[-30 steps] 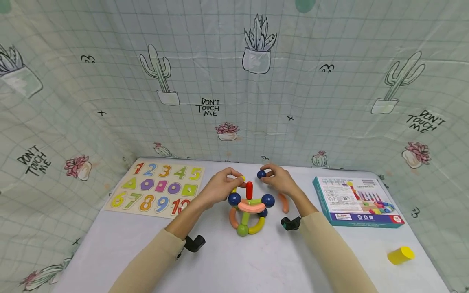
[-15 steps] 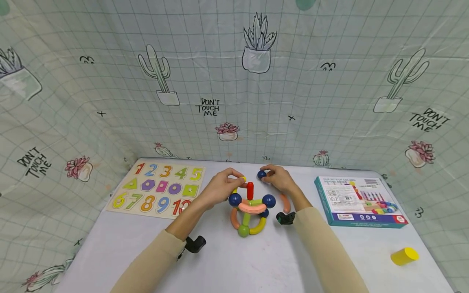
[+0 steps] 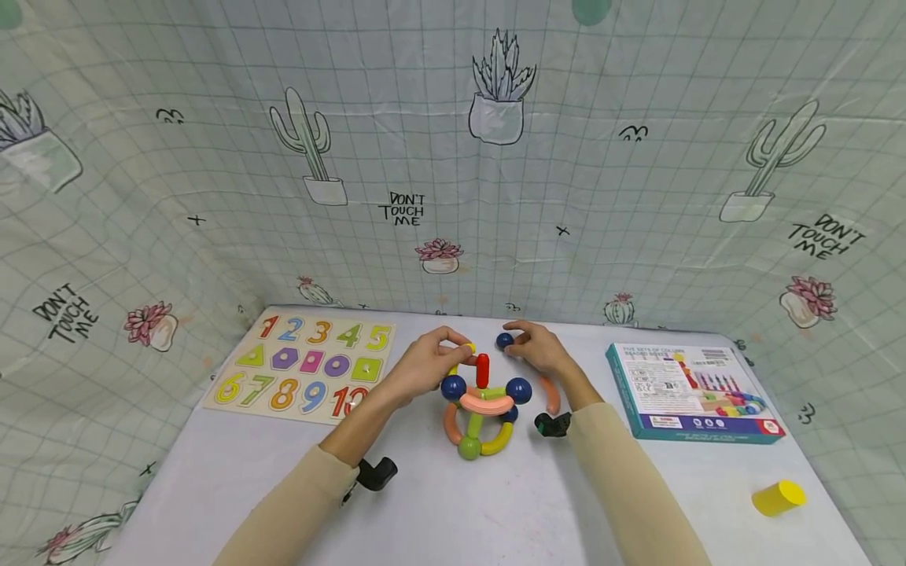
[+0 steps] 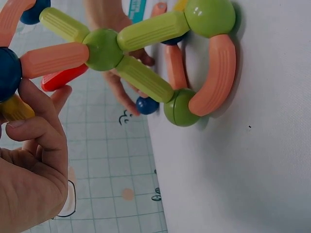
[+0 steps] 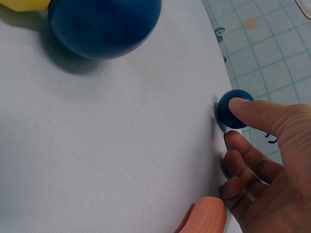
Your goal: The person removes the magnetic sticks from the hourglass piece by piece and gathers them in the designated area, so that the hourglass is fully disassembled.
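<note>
A toy built of colored rods and balls, with a green ball [image 3: 469, 448] at its front foot, stands mid-table. My left hand [image 3: 423, 363] is at its upper left, pinching a yellow rod [image 4: 17, 108] that adjoins a blue ball [image 4: 7, 73]. Close by, a red rod [image 3: 483, 371] points upward from the toy. Behind the toy's right side, my right hand [image 3: 541, 348] holds a loose blue ball [image 5: 234, 110] at the table surface. Its thumb presses on the ball in the right wrist view; the index finger is hidden there. The other fingers curl loosely below.
A curved salmon rod [image 3: 549, 393] lies beside my right wrist. The number puzzle board [image 3: 244, 377] is at the left, and a flat toy box [image 3: 697, 391] at the right. A yellow cylinder [image 3: 778, 498] lies near the right edge. A patterned cloth [image 3: 439, 157] hangs behind the table.
My right wrist has shifted slightly left, while the fingers stay at the blue ball. The left hand and the toy look almost the same.
</note>
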A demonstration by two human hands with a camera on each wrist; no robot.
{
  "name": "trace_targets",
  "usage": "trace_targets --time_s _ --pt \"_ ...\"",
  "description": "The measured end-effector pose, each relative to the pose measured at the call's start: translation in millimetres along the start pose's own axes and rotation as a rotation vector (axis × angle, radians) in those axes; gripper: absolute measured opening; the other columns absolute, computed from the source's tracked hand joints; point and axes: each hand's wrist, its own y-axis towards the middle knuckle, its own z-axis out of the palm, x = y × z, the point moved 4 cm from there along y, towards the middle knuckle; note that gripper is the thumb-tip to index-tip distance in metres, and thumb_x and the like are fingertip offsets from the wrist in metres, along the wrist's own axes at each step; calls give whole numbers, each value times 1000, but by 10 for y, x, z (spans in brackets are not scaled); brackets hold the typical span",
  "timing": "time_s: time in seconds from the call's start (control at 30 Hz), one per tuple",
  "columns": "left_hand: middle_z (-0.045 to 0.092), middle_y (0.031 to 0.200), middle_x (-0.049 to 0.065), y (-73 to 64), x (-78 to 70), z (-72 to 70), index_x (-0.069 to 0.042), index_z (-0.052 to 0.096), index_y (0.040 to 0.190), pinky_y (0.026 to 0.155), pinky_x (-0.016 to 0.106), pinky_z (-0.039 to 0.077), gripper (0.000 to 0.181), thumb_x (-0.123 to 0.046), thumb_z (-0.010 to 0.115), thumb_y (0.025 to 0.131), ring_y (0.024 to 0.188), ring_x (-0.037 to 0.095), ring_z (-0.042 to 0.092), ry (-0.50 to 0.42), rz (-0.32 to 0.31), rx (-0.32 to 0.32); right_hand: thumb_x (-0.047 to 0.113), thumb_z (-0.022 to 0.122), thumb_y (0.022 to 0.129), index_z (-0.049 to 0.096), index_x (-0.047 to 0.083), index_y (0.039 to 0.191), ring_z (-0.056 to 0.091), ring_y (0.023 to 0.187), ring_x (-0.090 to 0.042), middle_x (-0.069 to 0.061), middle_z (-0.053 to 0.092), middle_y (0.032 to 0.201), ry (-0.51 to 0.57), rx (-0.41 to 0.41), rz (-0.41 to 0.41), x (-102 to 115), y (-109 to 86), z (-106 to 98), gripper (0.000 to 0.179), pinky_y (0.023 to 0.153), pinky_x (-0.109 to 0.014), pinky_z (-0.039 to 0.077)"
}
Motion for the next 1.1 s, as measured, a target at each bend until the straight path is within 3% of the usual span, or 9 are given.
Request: trace_targets --time_s 0.8,1.1 --pt "76 108 2 9 10 7 -12 59 121 48 23 26 27 -32 58 103 51 13 34 12 13 -4 25 75 90 55 14 143 56 96 -25 -11 62 113 63 25 29 -20 -47 -24 58 82 -35 44" --pt "76 109 3 4 -4 9 -12 60 121 53 26 29 27 -31 58 103 68 17 50 29 10 -10 29 75 90 52 14 145 56 99 -26 -13 61 120 98 50 34 -59 -51 -30 61 84 -37 44"
